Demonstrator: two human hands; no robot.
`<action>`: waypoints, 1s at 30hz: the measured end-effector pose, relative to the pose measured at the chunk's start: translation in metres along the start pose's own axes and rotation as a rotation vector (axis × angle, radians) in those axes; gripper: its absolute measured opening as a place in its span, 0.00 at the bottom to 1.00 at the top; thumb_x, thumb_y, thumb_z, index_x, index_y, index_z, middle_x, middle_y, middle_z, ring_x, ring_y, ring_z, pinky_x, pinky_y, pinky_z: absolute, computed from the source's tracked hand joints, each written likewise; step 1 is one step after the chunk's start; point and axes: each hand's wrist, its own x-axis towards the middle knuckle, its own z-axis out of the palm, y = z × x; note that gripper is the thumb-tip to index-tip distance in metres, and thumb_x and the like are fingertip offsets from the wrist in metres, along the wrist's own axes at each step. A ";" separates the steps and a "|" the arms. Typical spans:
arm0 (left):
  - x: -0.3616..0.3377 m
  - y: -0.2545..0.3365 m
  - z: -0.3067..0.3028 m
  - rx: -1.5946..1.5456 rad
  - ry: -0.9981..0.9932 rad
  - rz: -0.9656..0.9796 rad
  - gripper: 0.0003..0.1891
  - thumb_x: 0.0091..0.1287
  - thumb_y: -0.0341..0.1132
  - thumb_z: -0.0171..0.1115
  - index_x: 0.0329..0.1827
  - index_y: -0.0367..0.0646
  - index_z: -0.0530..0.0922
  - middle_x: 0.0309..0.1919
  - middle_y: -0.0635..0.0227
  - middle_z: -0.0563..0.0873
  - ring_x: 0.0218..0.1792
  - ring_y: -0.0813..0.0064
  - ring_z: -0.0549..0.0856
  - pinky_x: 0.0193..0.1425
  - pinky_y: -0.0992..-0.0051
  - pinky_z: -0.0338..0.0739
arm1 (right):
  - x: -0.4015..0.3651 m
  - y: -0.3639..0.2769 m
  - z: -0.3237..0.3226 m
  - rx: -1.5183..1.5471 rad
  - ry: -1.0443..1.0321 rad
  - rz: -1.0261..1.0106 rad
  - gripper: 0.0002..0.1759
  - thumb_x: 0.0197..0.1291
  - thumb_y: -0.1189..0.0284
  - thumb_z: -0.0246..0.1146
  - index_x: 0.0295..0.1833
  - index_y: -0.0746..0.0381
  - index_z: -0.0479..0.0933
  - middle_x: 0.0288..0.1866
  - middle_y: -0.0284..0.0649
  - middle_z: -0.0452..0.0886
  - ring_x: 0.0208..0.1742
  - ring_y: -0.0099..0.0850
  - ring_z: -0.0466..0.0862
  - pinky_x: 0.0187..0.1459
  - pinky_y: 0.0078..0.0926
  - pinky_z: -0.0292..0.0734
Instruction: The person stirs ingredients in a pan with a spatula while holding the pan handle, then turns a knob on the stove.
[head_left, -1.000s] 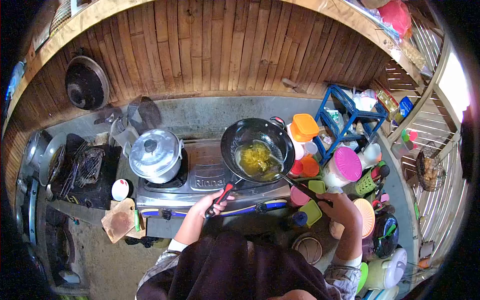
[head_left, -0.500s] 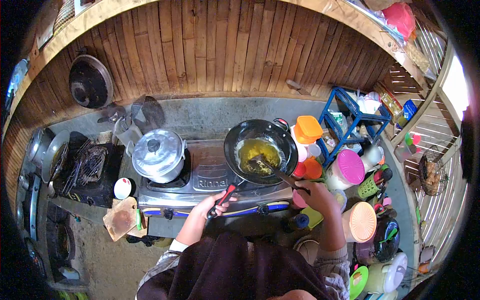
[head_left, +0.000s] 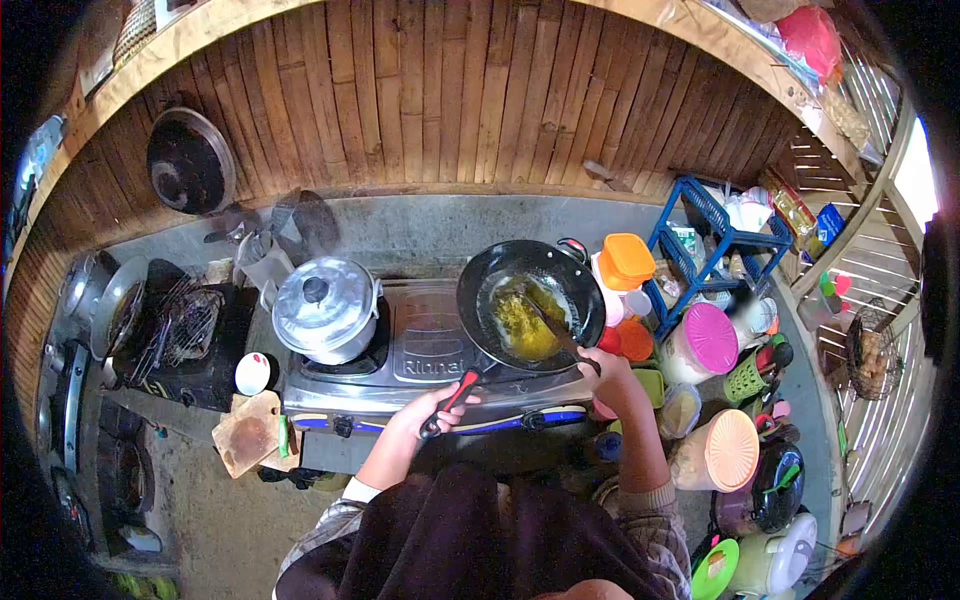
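A black wok (head_left: 582, 295) sits on the right burner of the gas stove, holding yellow oil with chopped yellowish bits (head_left: 522, 325) in it. My left hand (head_left: 425, 417) is closed around the wok's red and black handle, which points toward me. In my right hand (head_left: 607, 378) is the handle of a dark wooden spatula (head_left: 558, 332). Its blade dips into the oil and bits near the middle of the wok, mostly hidden there. On the left burner stands a lidded aluminium pot (head_left: 325, 325), apart from both hands.
Plastic tubs, including an orange one (head_left: 626, 262), crowd the wok's right side beside a blue rack (head_left: 715, 235). Pink-lidded (head_left: 710, 335) and peach-lidded (head_left: 732, 448) jars stand near my right arm. A cutting board (head_left: 248, 435) and a white-and-red bowl (head_left: 252, 373) lie left.
My right hand has moved left and slightly forward with the spatula, and the bits have spread through the oil. My left hand keeps its hold on the handle. The view has shifted slightly.
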 end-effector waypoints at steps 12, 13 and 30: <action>-0.001 0.002 0.000 0.030 -0.007 -0.009 0.29 0.71 0.52 0.42 0.63 0.35 0.64 0.20 0.78 0.66 0.13 0.91 0.60 0.13 0.89 0.54 | -0.057 -0.051 -0.076 -0.138 -0.136 0.119 0.14 0.56 0.68 0.59 0.48 0.59 0.78 0.36 0.53 0.81 0.40 0.51 0.81 0.45 0.44 0.75; 0.000 0.002 -0.003 0.020 -0.041 -0.002 0.28 0.72 0.51 0.42 0.61 0.34 0.65 0.20 0.78 0.67 0.14 0.91 0.62 0.14 0.89 0.56 | -0.059 -0.052 -0.082 -0.178 -0.201 0.170 0.15 0.55 0.69 0.60 0.48 0.61 0.79 0.38 0.52 0.81 0.41 0.49 0.81 0.45 0.39 0.75; 0.000 0.002 0.000 0.040 0.001 -0.003 0.28 0.71 0.52 0.43 0.61 0.36 0.66 0.19 0.79 0.65 0.13 0.91 0.60 0.13 0.90 0.55 | -0.062 -0.042 -0.100 -0.294 -0.209 0.198 0.14 0.53 0.70 0.62 0.47 0.59 0.80 0.40 0.51 0.82 0.41 0.47 0.82 0.45 0.36 0.75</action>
